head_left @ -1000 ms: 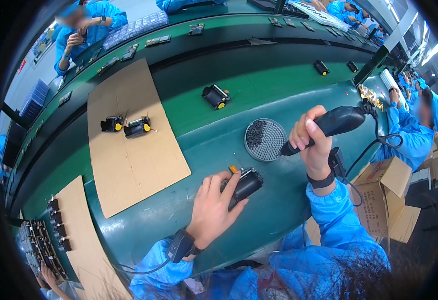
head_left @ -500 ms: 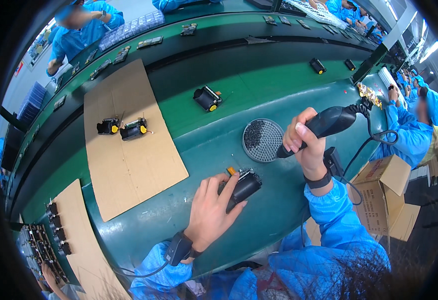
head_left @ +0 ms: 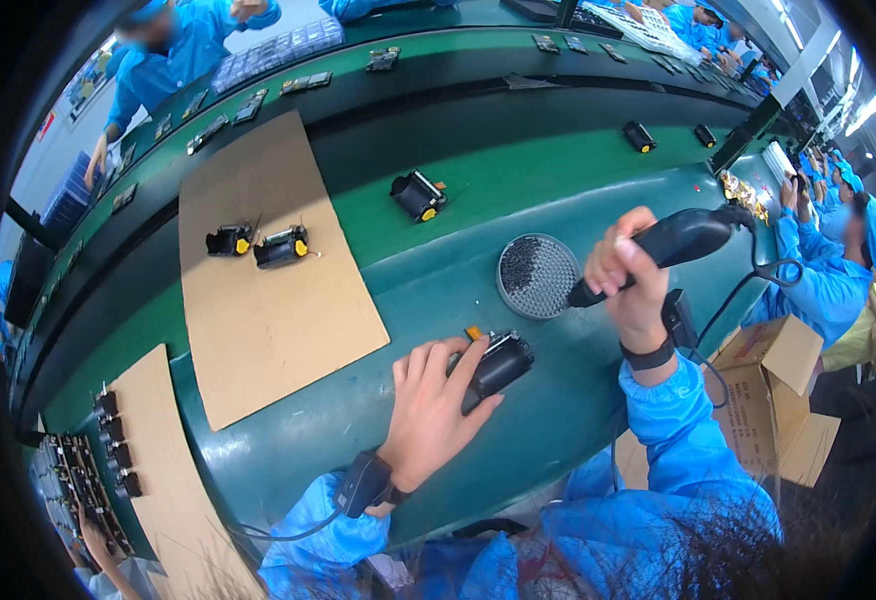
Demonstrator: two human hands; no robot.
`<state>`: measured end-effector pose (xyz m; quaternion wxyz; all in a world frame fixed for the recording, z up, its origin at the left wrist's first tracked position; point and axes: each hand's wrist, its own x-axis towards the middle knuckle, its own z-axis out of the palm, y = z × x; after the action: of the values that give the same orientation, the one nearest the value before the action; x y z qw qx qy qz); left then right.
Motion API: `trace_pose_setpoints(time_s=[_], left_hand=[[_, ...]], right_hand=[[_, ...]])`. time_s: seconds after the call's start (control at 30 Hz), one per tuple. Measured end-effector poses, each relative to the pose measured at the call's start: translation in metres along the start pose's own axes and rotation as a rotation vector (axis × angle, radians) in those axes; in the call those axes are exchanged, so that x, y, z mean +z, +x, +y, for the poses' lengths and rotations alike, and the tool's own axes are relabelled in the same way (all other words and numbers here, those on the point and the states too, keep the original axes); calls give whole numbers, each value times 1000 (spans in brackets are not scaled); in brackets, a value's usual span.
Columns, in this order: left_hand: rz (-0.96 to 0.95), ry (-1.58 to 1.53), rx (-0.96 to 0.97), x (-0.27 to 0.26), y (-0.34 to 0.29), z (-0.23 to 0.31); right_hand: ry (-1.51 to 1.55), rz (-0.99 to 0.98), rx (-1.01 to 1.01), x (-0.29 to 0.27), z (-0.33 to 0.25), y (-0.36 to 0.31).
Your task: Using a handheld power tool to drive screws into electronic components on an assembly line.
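Note:
My left hand (head_left: 436, 405) rests on the table mat with its fingers closed round a black cylindrical housing (head_left: 504, 370), which lies on its side. A small circuit board and an orange flex tab show along the housing's upper edge. Raised on the right, my right hand (head_left: 630, 275) grips a black corded electric screwdriver (head_left: 686, 238), its nose pointing down and left. The tip hangs by the right rim of a round grey dish (head_left: 560, 272) full of small holes. Tiny black screws are heaped on the dish's left side. Whether a screw sits on the tip, I cannot tell.
Two similar housings lie on a cardboard sheet (head_left: 278, 310); another housing (head_left: 418, 196) sits on the green belt. A second cardboard strip (head_left: 173, 450) is at the lower left. The screwdriver cord loops above an open carton (head_left: 758, 400). Co-workers in blue sit around the line.
The whole view has shifted slightly. My right hand still holds the screwdriver near the dish, and my left hand keeps its hold on the housing. A co-worker at the upper left has moved their arms.

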<state>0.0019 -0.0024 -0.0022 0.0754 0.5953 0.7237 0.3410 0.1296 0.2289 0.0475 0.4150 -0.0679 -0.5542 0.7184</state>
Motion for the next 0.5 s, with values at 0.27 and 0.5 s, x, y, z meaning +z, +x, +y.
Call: trace_pose_setpoints(time_s=[0.27, 0.5], left_hand=[[17, -58, -45, 1, -2, -6], [43, -64, -32, 0, -5, -9]], right_hand=[[67, -112, -35, 35, -9, -3], [218, -329, 33, 82, 7, -20]])
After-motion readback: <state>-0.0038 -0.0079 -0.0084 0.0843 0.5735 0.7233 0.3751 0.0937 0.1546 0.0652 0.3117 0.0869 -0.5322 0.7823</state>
